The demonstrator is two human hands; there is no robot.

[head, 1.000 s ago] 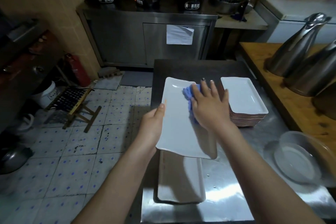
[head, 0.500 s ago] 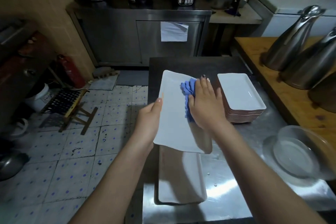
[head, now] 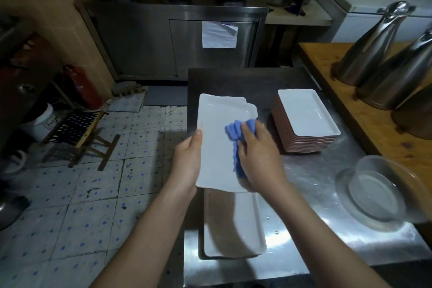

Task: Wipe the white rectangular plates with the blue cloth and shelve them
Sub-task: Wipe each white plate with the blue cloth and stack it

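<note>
— What do the hands show?

— A person stands at a steel table [head: 315, 182]. The left hand [head: 187, 161] grips a white rectangular plate [head: 217, 128] by its left long edge, thumb on the upper face and the other fingers hidden beneath. The right hand [head: 259, 159] holds a blue cloth [head: 236, 133], its fingers bent over the bunched fabric and pressing it onto the right half of the plate's face.

— Where is that plate?

— It is held above the table's left edge, long side running away from the person. Its near end overlaps a second plate [head: 233, 229] that lies flat by the near left corner.

— And the other plates?

— A stack of white plates [head: 306, 112] with reddish-brown undersides stands just right of the held plate, toward the table's far right corner and apart from it.

— What else is there?

— A glass bowl [head: 378, 194] sits at the table's right edge, nearer than the stack. Beyond that edge, steel jugs [head: 374, 49] stand on a wooden counter [head: 327, 58].
</note>
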